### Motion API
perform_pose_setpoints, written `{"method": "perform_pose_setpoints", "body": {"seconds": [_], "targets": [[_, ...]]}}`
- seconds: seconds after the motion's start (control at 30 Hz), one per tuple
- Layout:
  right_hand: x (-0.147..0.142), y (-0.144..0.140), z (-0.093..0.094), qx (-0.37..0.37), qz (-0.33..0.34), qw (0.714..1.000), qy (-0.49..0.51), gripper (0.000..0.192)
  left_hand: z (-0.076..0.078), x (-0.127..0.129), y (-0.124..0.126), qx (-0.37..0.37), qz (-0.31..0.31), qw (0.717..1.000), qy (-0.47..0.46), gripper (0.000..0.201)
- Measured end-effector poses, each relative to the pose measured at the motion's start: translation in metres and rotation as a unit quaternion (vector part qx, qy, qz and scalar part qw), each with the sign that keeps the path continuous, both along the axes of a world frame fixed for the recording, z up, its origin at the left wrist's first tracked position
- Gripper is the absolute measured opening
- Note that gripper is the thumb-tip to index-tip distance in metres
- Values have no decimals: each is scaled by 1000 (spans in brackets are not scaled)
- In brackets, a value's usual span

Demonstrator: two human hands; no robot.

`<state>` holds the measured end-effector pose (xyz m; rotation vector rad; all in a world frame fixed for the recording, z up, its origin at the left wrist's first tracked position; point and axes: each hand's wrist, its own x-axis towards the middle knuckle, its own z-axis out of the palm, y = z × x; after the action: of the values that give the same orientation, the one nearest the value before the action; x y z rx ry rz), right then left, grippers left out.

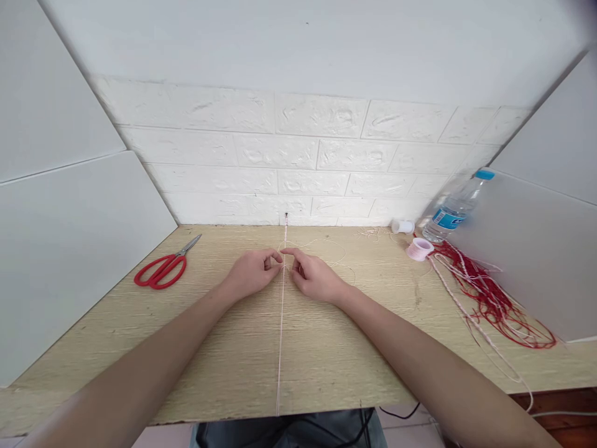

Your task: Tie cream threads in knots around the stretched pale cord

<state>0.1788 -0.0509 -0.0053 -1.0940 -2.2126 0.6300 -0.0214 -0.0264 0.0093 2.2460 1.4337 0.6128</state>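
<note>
A pale pink cord (280, 336) runs taut from a small hole in the wall down across the table and over its front edge. Its far stretch near the wall looks thicker and braided. My left hand (252, 272) is closed in a pinch at the cord's left side, on what looks like a thin pale thread. From the right, my right hand (319, 277) has its index fingertip at the cord and the other fingers curled, seemingly on the same thread. Loose loops of this thread (344, 250) lie on the table behind and beside my right hand. The exact fingertip contact is too small to see.
Red-handled scissors (161, 272) lie at the left. To the right are a pink thread spool (420, 249), a white spool (402, 226), a water bottle (450, 214) leaning at the panel, and a heap of red cords (485, 289). White panels flank the wooden table (224, 361).
</note>
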Motion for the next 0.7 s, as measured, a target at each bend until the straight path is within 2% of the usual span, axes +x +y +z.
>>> {"method": "perform_pose_setpoints", "body": {"seconds": [0.33,0.53,0.7], "targets": [[0,2,-2,5,3,1000,6,51,-1,3,-2,-26,-41,999,3,27],[-1,2,-2,5,7,1000,12,49,1,6,-3,-62,-37,997,8,25],[-1,2,-2,7,8,1000,11,48,5,11,-8,-61,-50,996,35,28]]}}
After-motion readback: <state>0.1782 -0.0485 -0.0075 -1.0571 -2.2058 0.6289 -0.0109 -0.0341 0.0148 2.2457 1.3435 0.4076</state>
